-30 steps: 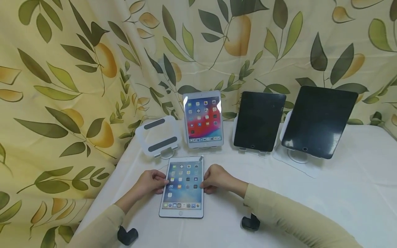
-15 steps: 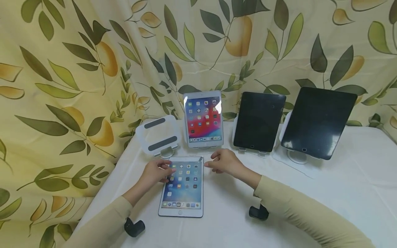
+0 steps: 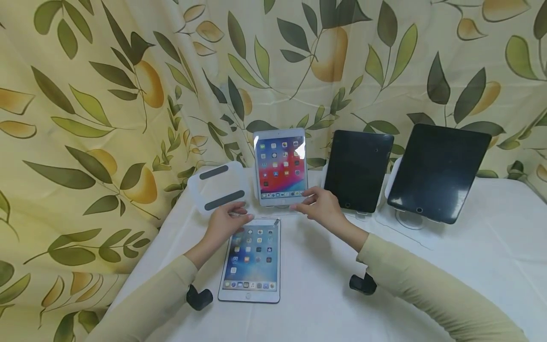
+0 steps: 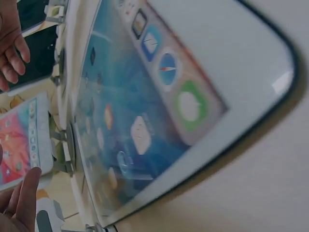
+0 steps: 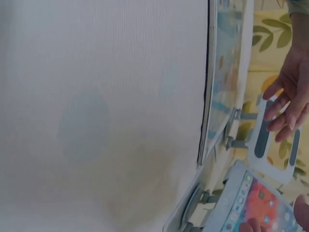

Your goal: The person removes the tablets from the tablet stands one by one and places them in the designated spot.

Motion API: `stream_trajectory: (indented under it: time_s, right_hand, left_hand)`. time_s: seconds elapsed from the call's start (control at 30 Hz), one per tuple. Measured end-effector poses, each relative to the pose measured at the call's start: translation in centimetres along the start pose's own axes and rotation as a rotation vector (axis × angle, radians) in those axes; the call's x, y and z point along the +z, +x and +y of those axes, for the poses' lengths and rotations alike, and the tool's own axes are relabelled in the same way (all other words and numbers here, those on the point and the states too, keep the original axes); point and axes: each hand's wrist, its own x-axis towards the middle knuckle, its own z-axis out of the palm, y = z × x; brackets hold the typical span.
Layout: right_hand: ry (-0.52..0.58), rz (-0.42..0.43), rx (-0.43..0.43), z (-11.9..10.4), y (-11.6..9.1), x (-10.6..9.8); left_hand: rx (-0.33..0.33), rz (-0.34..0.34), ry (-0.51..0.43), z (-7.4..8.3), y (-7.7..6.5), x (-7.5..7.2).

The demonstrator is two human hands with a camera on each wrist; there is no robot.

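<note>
A white-framed tablet [image 3: 249, 261] lies flat on the table, its screen lit with icons. Above its top left corner in the head view hovers my left hand [image 3: 225, 222], fingers relaxed around nothing, close to the white tablet stand [image 3: 219, 187] with two grey pads. My right hand [image 3: 325, 208] is by the lower right corner of a second white tablet [image 3: 279, 166], which leans upright on a stand; whether it touches the tablet I cannot tell. Right-hand fingers [image 5: 253, 225] appear over that tablet's screen in the right wrist view.
To the right, a black tablet [image 3: 358, 171] and a larger black tablet [image 3: 440, 173] lean on their own stands, screens dark. A leaf-patterned curtain [image 3: 107, 199] hangs behind and along the left. White cloth [image 3: 491, 266] covers the table.
Both hands have let go of the flat tablet's sides and moved away toward the stands, the right one farther and to the right. The flat tablet stays in place.
</note>
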Motion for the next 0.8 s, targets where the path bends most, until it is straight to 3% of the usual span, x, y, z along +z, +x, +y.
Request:
stream_trajectory:
  time_s: [0.47,0.8]
  right_hand:
    - [0.008,0.161,-0.071,0.4,2.2,-1.0]
    - [0.024,0.223,-0.062,0.3,4.2,-1.5]
  left_hand:
    - [0.045,0.054,-0.026,2.1,2.6,1.4]
    - [0.11,0.147,-0.045,3.8,5.1,2.4]
